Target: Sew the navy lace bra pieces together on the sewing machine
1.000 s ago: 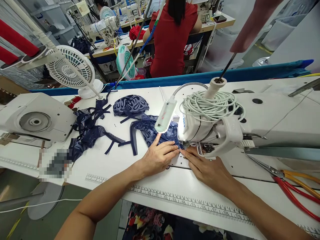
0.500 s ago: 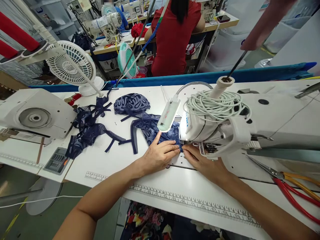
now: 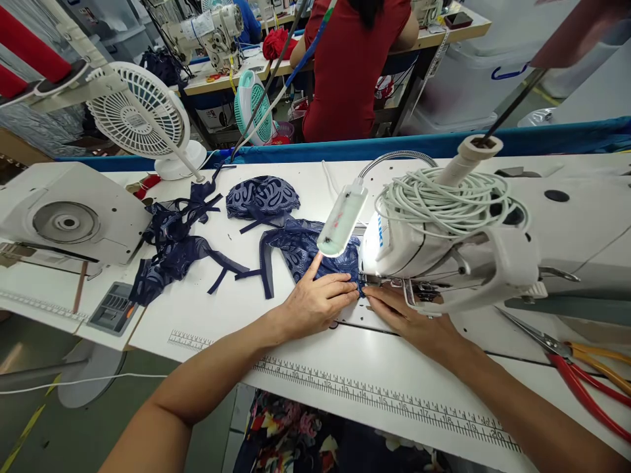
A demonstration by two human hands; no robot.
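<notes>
A navy lace fabric piece (image 3: pixel 296 253), with narrow straps trailing left, lies partly under the head of a white sewing machine (image 3: pixel 394 253). My left hand (image 3: pixel 318 302) rests flat on its near edge, fingers stretched toward the needle area. From the other side, my right hand (image 3: pixel 409 318) reaches below the machine head, thumb and forefinger closed on the small fabric end by the presser foot. The machine partly covers those right fingers. A lamp (image 3: pixel 344 220) on a bendable neck hangs over the fabric, just above my left forefinger.
A navy lace cup (image 3: pixel 263 197) and a strappy navy bundle (image 3: pixel 172 246) lie to the left. Red-handled scissors (image 3: pixel 566 358) are at right. A white fan (image 3: pixel 138 121), another machine head (image 3: pixel 73 217) and a calculator (image 3: pixel 112 309) stand left. A person in red (image 3: pixel 345 72) sits beyond.
The view has shifted a little, so the machine and scissors appear farther right. Both hands stay at the fabric by the presser foot, with hardly any movement against the table.
</notes>
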